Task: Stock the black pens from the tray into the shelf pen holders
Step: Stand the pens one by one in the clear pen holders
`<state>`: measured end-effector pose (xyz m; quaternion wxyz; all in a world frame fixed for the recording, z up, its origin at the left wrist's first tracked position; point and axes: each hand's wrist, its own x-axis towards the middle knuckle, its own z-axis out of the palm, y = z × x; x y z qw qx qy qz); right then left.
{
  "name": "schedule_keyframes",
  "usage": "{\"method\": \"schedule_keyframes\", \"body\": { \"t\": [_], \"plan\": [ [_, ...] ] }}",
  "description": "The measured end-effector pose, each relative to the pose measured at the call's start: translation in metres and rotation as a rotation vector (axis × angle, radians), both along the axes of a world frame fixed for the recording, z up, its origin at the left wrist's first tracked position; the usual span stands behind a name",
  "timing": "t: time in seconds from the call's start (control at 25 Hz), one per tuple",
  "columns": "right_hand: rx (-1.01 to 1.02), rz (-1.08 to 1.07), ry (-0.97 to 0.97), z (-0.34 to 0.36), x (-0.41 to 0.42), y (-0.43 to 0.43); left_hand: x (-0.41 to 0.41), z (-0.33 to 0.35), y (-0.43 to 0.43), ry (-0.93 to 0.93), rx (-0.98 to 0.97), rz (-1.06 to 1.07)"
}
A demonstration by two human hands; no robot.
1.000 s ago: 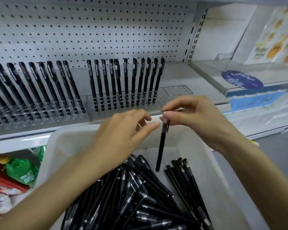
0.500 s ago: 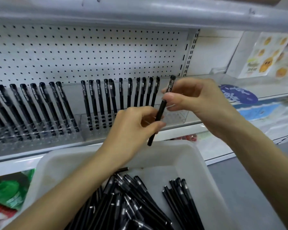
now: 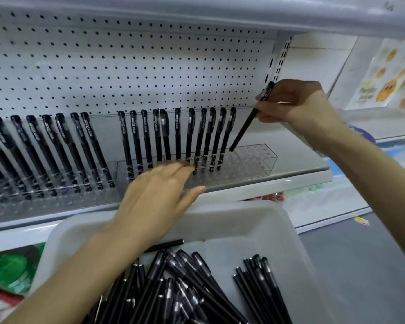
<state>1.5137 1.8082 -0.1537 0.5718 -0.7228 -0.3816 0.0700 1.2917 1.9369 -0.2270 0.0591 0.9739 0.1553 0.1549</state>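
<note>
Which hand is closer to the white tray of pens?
Left. The left hand hovers just above the tray rim; the right hand is higher, holding a pen.

We count two pen holders point(image 3: 250, 160), eleven pens point(image 3: 178, 136) standing in the right one, one held pen point(image 3: 247, 122), one tray point(image 3: 243, 213).
</note>
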Motion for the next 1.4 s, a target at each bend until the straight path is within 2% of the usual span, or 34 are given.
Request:
{"method": "schedule_keyframes", "body": {
  "t": [0.12,0.32,0.92,1.08,1.28,1.32,1.4],
  "plan": [
    [-0.035,0.004,0.001,-0.007,0.005,0.007,0.002,-0.005,0.003,-0.041,0.074,-0.003],
    [-0.285,0.115,-0.09,-0.016,0.006,0.017,0.002,-0.007,0.003,-0.045,0.106,-0.01],
    [-0.479,0.161,-0.179,-0.013,0.016,0.024,0.002,-0.007,0.007,-0.051,0.124,-0.028],
    [-0.535,0.119,-0.194,-0.018,0.013,0.02,0.001,0.0,0.004,-0.027,0.032,-0.027],
    [-0.496,-0.038,-0.409,-0.004,-0.033,-0.018,-0.014,0.014,0.002,-0.056,-0.149,-0.075],
    [-0.451,0.006,-0.374,-0.007,-0.052,-0.026,-0.02,0.015,0.003,-0.081,-0.208,-0.077],
    [-0.411,0.208,-0.178,-0.028,-0.098,-0.035,-0.031,0.009,0.005,-0.074,-0.317,-0.067]
  ]
}}
